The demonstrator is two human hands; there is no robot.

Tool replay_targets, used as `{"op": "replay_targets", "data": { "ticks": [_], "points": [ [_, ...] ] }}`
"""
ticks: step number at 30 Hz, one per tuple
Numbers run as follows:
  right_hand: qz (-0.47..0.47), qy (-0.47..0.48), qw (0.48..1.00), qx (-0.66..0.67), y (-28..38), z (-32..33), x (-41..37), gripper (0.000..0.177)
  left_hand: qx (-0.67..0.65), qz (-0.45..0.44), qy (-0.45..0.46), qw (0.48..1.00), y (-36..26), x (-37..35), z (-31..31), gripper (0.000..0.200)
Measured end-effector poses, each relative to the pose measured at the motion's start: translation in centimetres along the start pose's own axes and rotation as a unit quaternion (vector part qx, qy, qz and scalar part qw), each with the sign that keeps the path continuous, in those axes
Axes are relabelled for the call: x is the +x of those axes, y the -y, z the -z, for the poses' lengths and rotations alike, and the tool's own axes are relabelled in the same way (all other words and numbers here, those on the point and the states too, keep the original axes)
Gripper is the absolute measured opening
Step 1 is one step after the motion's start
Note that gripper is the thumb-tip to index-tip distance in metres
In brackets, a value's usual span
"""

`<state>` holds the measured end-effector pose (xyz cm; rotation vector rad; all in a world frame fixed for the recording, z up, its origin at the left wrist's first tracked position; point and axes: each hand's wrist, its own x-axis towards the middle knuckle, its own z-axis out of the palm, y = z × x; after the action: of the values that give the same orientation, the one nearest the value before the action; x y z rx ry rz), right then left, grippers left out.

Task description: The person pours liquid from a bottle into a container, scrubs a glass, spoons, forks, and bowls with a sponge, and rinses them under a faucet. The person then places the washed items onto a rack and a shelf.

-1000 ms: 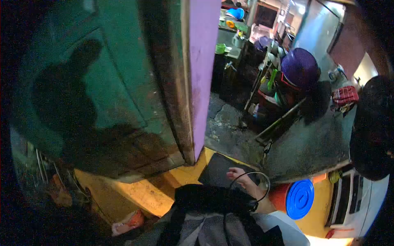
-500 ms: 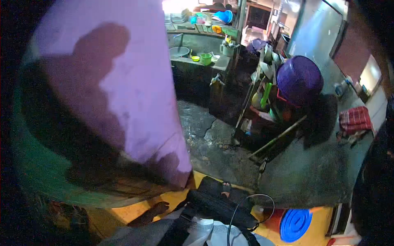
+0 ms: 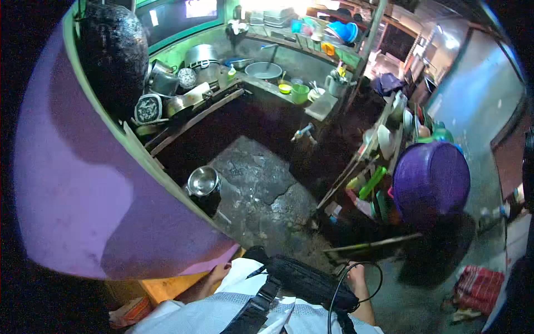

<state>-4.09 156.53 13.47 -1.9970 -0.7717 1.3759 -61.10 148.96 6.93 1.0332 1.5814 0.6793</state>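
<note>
My left hand [image 3: 220,271] hangs low beside my white shirt [image 3: 236,284], near the bottom edge of the purple wall [image 3: 72,183]. The shirt hides part of it, and its fingers are too small and dim to read. On the other side, my right hand [image 3: 356,273] hangs by a black bag [image 3: 306,278] strapped on my front. A thin black cable [image 3: 381,278] loops around that hand, and its fingers do not show clearly. No object can be made out in either hand.
Ahead lies a worn concrete floor [image 3: 250,183] with a metal pot [image 3: 203,181] at the wall's foot. Pans and a large basin [image 3: 263,70] line the counter. A purple tub [image 3: 431,178] leans on a rack at right; a stick [image 3: 378,243] lies below it.
My view has moved forward past the purple wall's edge, showing the pots, dark vessel and window at left. My right hand has come into view. The blue lid at lower right has left view.
</note>
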Motion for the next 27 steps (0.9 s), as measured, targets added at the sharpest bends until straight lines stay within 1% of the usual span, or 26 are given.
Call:
{"op": "replay_targets", "data": {
  "ticks": [2, 3, 4, 5, 6, 7, 8, 9, 12, 13, 14, 17, 20, 21, 22, 23, 24, 25, 26, 27],
  "points": [
    [0.083, 0.004, 0.991, 0.110, 3.7, -2.2, 4.0, 0.010, 0.037, 0.001, 0.018, 0.999, 3.7, 2.2, 0.1, 0.027],
    [0.051, 0.134, 0.975, 0.168, 1.9, -1.5, 9.9, 0.019, 0.031, 0.001, 0.015, 0.999, 6.3, 3.3, -0.6, 0.027],
    [0.057, 0.109, 0.987, 0.101, 4.5, -3.8, 10.5, 0.021, -0.274, 0.129, 0.077, 0.950, 8.3, 4.3, -1.6, 0.028],
    [0.063, 0.083, 0.994, 0.034, 7.0, -6.5, 10.9, 0.024, -0.546, 0.241, 0.134, 0.791, 9.9, 6.1, -2.2, 0.029],
    [0.093, 0.136, 0.985, 0.042, 8.0, -7.8, 13.0, 0.024, -0.512, 0.221, 0.129, 0.820, 8.4, 7.5, -2.9, 0.030],
    [0.119, 0.189, 0.973, 0.050, 6.5, -8.9, 17.0, 0.023, -0.364, 0.159, 0.108, 0.911, -0.6, 8.9, -3.5, 0.031],
    [0.330, 0.149, 0.908, -0.212, 5.3, -9.1, 20.8, 0.021, -0.282, 0.128, 0.096, 0.946, -10.9, 9.5, -3.5, 0.032],
    [0.362, 0.153, 0.872, -0.292, 4.9, -9.7, 22.5, 0.021, -0.240, 0.108, 0.091, 0.960, -18.5, 10.4, -3.7, 0.033],
    [0.271, 0.242, 0.866, -0.344, 8.5, -13.3, 25.0, 0.022, -0.229, 0.105, 0.069, 0.965, -11.4, 16.7, -6.4, 0.032],
    [0.260, 0.267, 0.857, -0.355, 10.3, -14.5, 25.9, 0.023, -0.226, 0.104, 0.059, 0.967, -10.5, 18.2, -6.5, 0.032],
    [0.257, 0.290, 0.846, -0.365, 12.0, -15.8, 27.0, 0.023, -0.223, 0.105, 0.048, 0.968, -9.6, 19.8, -6.7, 0.032],
    [0.281, 0.359, 0.810, -0.369, 17.8, -20.5, 31.4, 0.024, -0.226, 0.110, 0.015, 0.968, -10.1, 23.8, -5.1, 0.031],
    [0.325, 0.464, 0.770, -0.294, 24.2, -26.1, 37.6, 0.026, -0.226, 0.121, -0.024, 0.966, -10.1, 27.2, -2.1, 0.030],
    [0.327, 0.420, 0.775, -0.340, 27.6, -28.3, 38.8, 0.032, -0.229, 0.125, -0.035, 0.965, -10.0, 28.5, -1.0, 0.029],
    [0.322, 0.301, 0.805, -0.396, 34.0, -30.8, 36.5, 0.032, -0.230, 0.131, -0.051, 0.963, -9.9, 29.6, 0.0, 0.029],
    [0.368, 0.325, 0.800, -0.345, 39.5, -32.7, 36.4, 0.033, -0.227, 0.136, -0.070, 0.962, -10.2, 30.8, 1.2, 0.029],
    [0.297, 0.317, 0.837, -0.333, 43.9, -35.1, 37.0, 0.030, -0.229, 0.138, -0.085, 0.960, -10.3, 32.1, 2.4, 0.028],
    [0.393, 0.274, 0.833, -0.276, 46.4, -37.1, 39.1, 0.024, -0.224, 0.141, -0.104, 0.959, -10.6, 32.9, 3.5, 0.028],
    [0.260, 0.321, 0.887, -0.207, 49.8, -39.3, 41.0, 0.021, -0.224, 0.145, -0.120, 0.956, -11.1, 34.3, 4.6, 0.028],
    [0.276, 0.325, 0.888, -0.173, 52.2, -41.1, 43.1, 0.021, -0.217, 0.147, -0.136, 0.955, -11.8, 35.3, 5.7, 0.028]
  ]
}}
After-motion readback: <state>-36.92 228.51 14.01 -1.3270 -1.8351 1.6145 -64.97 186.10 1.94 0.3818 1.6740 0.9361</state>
